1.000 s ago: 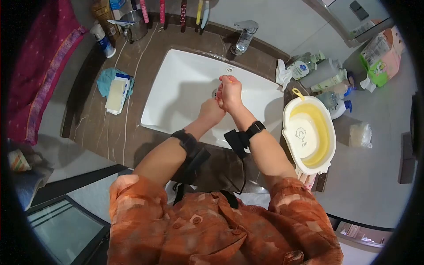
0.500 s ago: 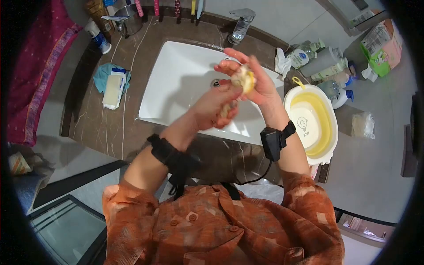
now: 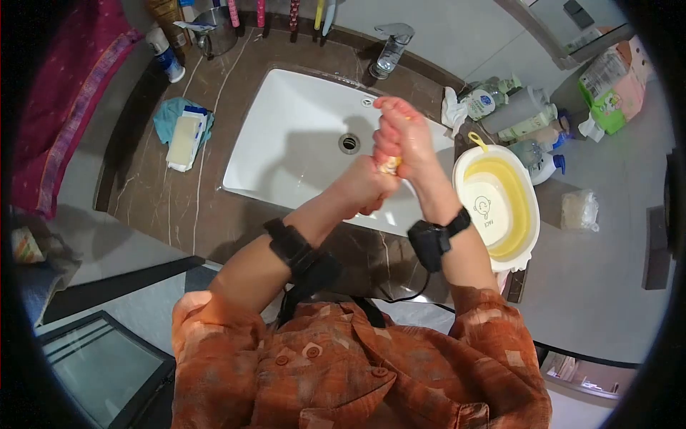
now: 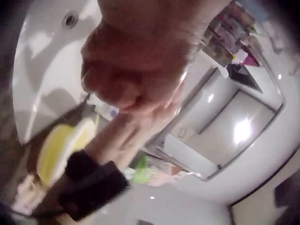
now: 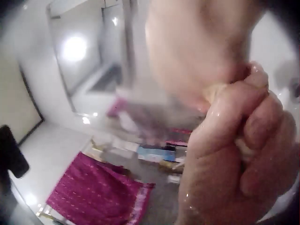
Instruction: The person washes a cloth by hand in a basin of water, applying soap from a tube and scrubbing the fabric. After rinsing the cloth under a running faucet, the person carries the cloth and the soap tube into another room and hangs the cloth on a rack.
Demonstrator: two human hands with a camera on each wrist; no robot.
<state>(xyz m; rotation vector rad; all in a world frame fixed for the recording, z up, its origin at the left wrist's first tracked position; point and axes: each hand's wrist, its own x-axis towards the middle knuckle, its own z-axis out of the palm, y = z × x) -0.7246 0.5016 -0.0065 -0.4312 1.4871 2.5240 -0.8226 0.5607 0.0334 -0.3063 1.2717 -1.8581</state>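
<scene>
Above the white sink (image 3: pixel 286 107), both hands grip a small crumpled yellow-and-white cloth (image 3: pixel 390 166), most of it hidden inside the fists. My left hand (image 3: pixel 361 187) is curled round its lower end. Just above and to the right, my right hand (image 3: pixel 407 139) squeezes the upper part, its knuckles facing the drain (image 3: pixel 349 144). In the right wrist view, a bit of pale cloth (image 5: pixel 216 91) shows between the hands, and the fingers look wet. From the left wrist, the left fist (image 4: pixel 131 79) covers the cloth.
A chrome faucet (image 3: pixel 391 51) stands behind the sink. On the right are a yellow-and-white basin (image 3: pixel 530 214) and several bottles (image 3: pixel 482 102). A white block-like item (image 3: pixel 186 141) lies over a teal cloth (image 3: pixel 164 118) on the left counter, with a tube (image 3: pixel 166 57) behind.
Half a second ago the right hand was spread, with the cloth showing between the hands. Now its fingers are closed round the cloth, and both fists are together, right of the drain.
</scene>
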